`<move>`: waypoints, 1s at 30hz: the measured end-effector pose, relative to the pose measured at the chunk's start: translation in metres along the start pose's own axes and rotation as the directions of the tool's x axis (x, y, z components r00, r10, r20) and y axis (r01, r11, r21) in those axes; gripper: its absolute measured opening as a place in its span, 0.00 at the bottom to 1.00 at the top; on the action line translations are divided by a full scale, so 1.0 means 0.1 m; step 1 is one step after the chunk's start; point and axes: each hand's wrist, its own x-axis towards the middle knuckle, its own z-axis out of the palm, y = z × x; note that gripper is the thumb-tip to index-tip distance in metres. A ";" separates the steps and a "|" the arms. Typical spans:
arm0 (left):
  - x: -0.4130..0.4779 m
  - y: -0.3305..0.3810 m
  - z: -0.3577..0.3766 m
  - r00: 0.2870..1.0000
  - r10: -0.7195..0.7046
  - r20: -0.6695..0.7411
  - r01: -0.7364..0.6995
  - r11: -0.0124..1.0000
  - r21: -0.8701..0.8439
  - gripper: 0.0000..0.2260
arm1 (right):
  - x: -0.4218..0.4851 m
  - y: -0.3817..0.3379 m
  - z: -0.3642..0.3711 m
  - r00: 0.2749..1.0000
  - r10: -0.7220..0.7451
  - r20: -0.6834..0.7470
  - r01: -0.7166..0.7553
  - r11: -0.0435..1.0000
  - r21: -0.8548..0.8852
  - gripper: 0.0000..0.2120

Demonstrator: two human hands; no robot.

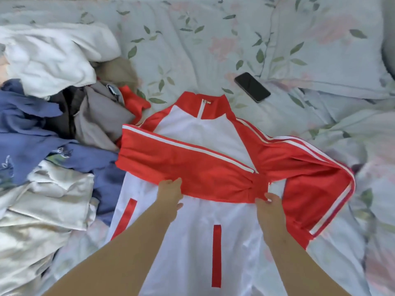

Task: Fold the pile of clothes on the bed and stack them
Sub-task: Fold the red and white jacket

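Left grip (171, 193) and right grip (270, 201) each pinch the lower edge of the red sleeve (181, 165) folded across the jacket (192, 242), flat mid-bed (192, 50); looks light, limp, probably slick, so seams and cuffs suit holding; unfolded pile (53, 103) at 9 o'clock.

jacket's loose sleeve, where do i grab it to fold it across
Pinch its cuff, coming from the right with the right hand. The loose sleeve is doubled back at the elbow, so the cuff lies free beside the jacket body, close to that hand, which now pinches the crossed sleeve.
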 end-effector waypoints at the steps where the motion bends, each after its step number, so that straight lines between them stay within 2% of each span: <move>1: 0.07 0.01 -0.04 0.996 0.011 -0.084 -0.014 0.999 -0.045 0.10 | 0.05 -0.03 0.05 0.999 -0.022 -0.038 0.022 1.000 0.005 0.21; 3: 0.23 0.04 -0.16 0.957 -0.018 -0.290 -0.007 0.996 -0.086 0.19 | 0.14 -0.09 0.14 0.992 0.042 -0.122 -0.036 0.998 0.052 0.31; 4: 0.28 0.06 -0.18 0.937 -0.023 -0.348 -0.015 0.994 -0.106 0.22 | 0.19 -0.10 0.17 0.984 0.093 -0.152 -0.085 0.995 0.056 0.34; 5: 0.29 0.09 -0.18 0.939 -0.024 -0.343 -0.025 0.990 -0.137 0.22 | 0.24 -0.10 0.19 0.982 0.105 -0.158 -0.099 0.994 0.045 0.33; 8: 0.34 0.18 -0.16 0.979 0.069 -0.189 -0.106 0.976 -0.192 0.06 | 0.33 -0.18 0.11 0.993 -0.027 -0.111 0.021 0.998 -0.062 0.18; 9: 0.32 0.22 -0.14 0.987 0.109 -0.121 -0.132 0.969 -0.208 0.02 | 0.35 -0.22 0.05 0.984 -0.093 -0.151 0.084 0.994 -0.064 0.15; 11: 0.26 0.27 -0.05 0.983 0.163 0.083 -0.135 0.953 -0.272 0.05 | 0.37 -0.30 -0.09 0.929 -0.184 -0.322 0.192 0.981 -0.006 0.13; 13: 0.23 0.27 0.03 0.967 0.141 0.213 -0.096 0.973 -0.208 0.06 | 0.43 -0.33 -0.25 0.881 -0.156 -0.447 0.216 0.972 0.088 0.14; 16: 0.26 0.21 0.08 0.978 0.046 0.204 -0.014 0.988 -0.153 0.04 | 0.59 -0.24 -0.37 0.933 -0.020 -0.360 0.075 0.988 0.139 0.19; 18: 0.29 0.24 0.09 0.985 0.014 0.173 0.033 0.963 -0.267 0.12 | 0.71 -0.12 -0.37 0.966 0.041 -0.254 0.002 0.986 0.166 0.20; 21: 0.35 0.32 0.08 0.997 0.050 0.062 -0.028 0.949 -0.314 0.12 | 0.97 0.16 -0.29 0.976 0.084 -0.202 -0.045 0.981 0.191 0.28; 23: 0.41 0.32 0.04 0.998 0.047 -0.033 -0.053 0.976 -0.212 0.10 | 0.88 0.06 -0.32 0.971 0.058 -0.233 -0.017 0.985 0.173 0.29; 25: 0.41 0.30 0.03 0.995 0.016 -0.097 -0.023 0.997 -0.072 0.05 | 0.81 -0.05 -0.35 0.950 0.049 -0.308 0.013 0.980 0.197 0.21; 27: 0.42 0.23 0.05 0.979 0.074 -0.188 -0.053 0.992 0.112 0.09 | 0.80 -0.08 -0.35 0.947 0.058 -0.315 0.025 0.967 0.253 0.17; 28: 0.41 0.17 0.09 0.950 0.194 -0.245 -0.127 0.956 0.265 0.12 | 0.85 -0.03 -0.34 0.955 0.066 -0.289 0.017 0.962 0.273 0.20; 29: 0.37 0.11 0.15 0.899 0.363 -0.246 -0.237 0.875 0.422 0.13 | 0.89 0.02 -0.33 0.964 0.078 -0.256 -0.003 0.960 0.279 0.24; 30: 0.31 0.05 0.23 0.819 0.548 -0.172 -0.395 0.754 0.525 0.12 | 0.90 0.06 -0.34 0.968 0.094 -0.235 -0.027 0.962 0.273 0.27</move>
